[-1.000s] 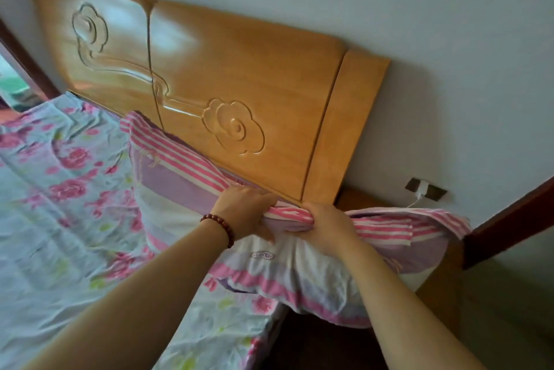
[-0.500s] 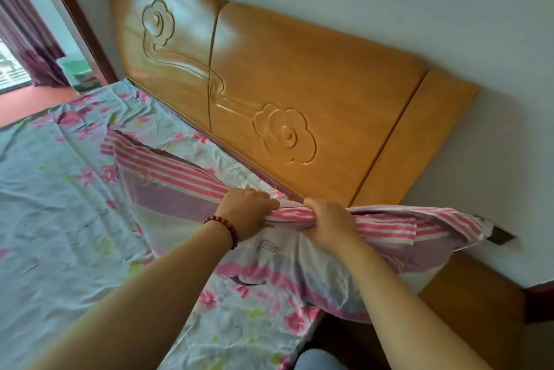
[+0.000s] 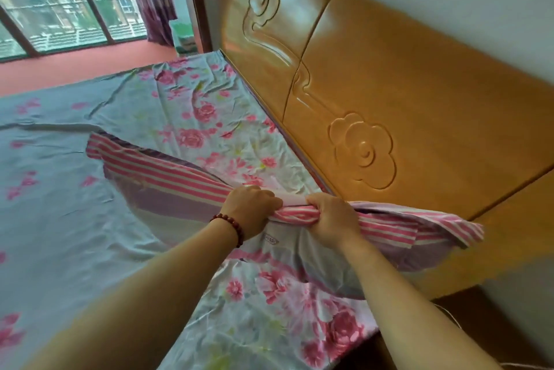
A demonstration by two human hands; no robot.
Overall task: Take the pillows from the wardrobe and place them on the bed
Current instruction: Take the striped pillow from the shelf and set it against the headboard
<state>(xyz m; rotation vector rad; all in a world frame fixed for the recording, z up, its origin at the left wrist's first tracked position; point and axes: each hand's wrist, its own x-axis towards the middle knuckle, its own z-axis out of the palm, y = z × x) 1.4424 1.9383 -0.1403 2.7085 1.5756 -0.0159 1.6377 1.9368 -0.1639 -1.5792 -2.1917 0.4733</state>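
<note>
My left hand [image 3: 251, 208] & right hand [image 3: 332, 216] both clenched the top edge of the pink-striped lilac fabric pillow [image 3: 168, 205] mid-length. Its long axis ran approx. parallel to the carved wooden headboard [image 3: 419, 106] — right end overhanging the floral-sheeted bed [image 3: 75, 234] — needed shifting left, imo.

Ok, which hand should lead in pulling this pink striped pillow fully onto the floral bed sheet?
Left, probably. The left hand grips the pink striped pillow over the floral bed sheet, the way it must travel. The right hand grips nearer the end that seems to hang past the sheet's edge.
</note>
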